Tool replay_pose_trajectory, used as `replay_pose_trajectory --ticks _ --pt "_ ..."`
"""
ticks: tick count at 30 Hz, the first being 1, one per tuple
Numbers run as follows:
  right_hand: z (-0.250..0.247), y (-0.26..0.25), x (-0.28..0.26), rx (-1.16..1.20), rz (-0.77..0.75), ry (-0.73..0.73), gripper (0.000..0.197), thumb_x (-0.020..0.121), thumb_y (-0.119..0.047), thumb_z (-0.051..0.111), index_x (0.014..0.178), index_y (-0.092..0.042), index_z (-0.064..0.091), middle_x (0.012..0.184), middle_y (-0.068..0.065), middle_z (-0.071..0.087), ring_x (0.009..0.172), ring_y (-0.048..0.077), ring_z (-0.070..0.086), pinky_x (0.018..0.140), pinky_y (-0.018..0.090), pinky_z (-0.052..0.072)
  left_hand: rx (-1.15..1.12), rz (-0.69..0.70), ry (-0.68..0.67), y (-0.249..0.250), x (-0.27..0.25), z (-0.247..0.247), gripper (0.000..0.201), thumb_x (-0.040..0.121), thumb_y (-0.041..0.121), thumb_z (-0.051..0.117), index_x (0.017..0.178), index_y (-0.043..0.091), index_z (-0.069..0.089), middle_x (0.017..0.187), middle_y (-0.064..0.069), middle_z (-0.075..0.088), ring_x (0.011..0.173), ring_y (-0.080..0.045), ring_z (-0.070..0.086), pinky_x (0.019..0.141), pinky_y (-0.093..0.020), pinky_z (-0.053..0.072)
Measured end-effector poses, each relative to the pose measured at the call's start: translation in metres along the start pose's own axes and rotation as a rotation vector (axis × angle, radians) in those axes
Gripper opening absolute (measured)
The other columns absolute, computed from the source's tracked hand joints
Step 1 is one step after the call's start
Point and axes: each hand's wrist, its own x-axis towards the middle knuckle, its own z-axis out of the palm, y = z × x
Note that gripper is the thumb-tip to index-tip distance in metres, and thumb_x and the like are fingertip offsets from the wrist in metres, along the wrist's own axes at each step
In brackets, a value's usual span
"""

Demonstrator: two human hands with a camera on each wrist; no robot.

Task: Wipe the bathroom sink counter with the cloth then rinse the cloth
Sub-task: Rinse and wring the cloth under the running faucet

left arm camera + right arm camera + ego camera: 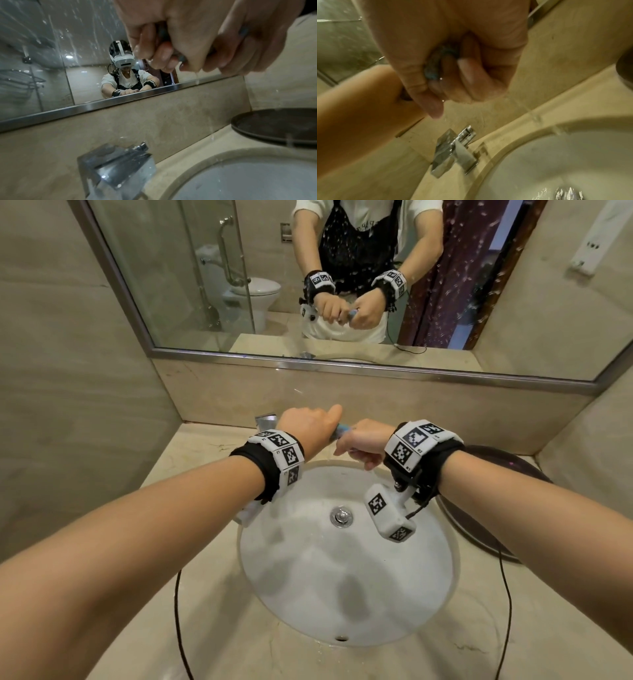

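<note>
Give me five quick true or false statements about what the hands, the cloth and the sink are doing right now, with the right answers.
1. Both hands grip the blue cloth. True: the left hand and the right hand are closed round it.
2. The cloth lies flat on the counter. False: it is held in the air above the back rim of the sink.
3. Water drips from the hands. True.
4. The drain is covered by the cloth. False: the drain is bare.
5. A dark round tray sits left of the sink. False: it sits to the right.
</note>
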Motion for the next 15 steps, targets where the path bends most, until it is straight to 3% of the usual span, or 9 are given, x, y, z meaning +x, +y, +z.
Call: replay_pose_trajectory --ticks 4,5,8,12,15 --pt "0.001 0.002 0.003 -0.12 -0.034 0.115 0.017 0.083 -0.016 0.064 0.07 -0.011 0.055 0.059 0.002 0.045 0.051 0.017 0.043 0.048 0.026 0.043 -0.043 -0.059 0.024 0.0 -0.001 0.0 0.031 0.092 0.032 0.048 0.116 0.012 0.045 0.11 -0.011 0.062 0.093 -0.035 0.064 0.06 -0.033 0.036" --pt "0.003 0.002 0.004 -0.15 -0.053 0.143 0.011 0.083 -0.018 0.065 0.078 -0.009 0.061 0.061 0.002 0.047 0.057 0.019 0.048 0.053 0.03 0.048 -0.053 -0.065 0.014 -0.001 -0.002 0.002 0.03 0.092 0.03 0.048 0.115 0.012 0.045 0.111 -0.011 0.062 0.094 -0.035 0.063 0.06 -0.033 0.037" --pt "0.007 0.004 0.006 -0.241 -0.132 0.237 0.025 0.087 -0.023 0.061 0.103 -0.005 0.067 0.069 0.005 0.054 0.076 0.025 0.054 0.076 0.04 0.053 -0.108 -0.096 0.016 0.0 -0.003 0.002 0.022 0.091 0.02 0.046 0.111 0.011 0.046 0.106 -0.012 0.063 0.091 -0.036 0.063 0.06 -0.034 0.037" --pt "0.012 0.003 0.006 -0.34 -0.188 0.297 0.029 0.092 -0.026 0.054 0.105 -0.003 0.065 0.088 0.012 0.059 0.082 0.029 0.056 0.068 0.036 0.045 -0.138 -0.125 -0.045 0.0 -0.003 0.0 0.019 0.091 0.015 0.044 0.109 0.01 0.049 0.101 -0.014 0.065 0.089 -0.035 0.063 0.061 -0.034 0.038" --pt "0.016 0.005 0.006 -0.485 -0.175 0.323 0.032 0.094 -0.032 0.049 0.099 -0.006 0.065 0.085 0.011 0.059 0.083 0.031 0.058 0.068 0.03 0.04 -0.063 -0.102 -0.087 -0.002 -0.005 -0.001 0.022 0.091 0.016 0.043 0.109 0.009 0.052 0.104 -0.012 0.066 0.091 -0.033 0.064 0.064 -0.033 0.039"
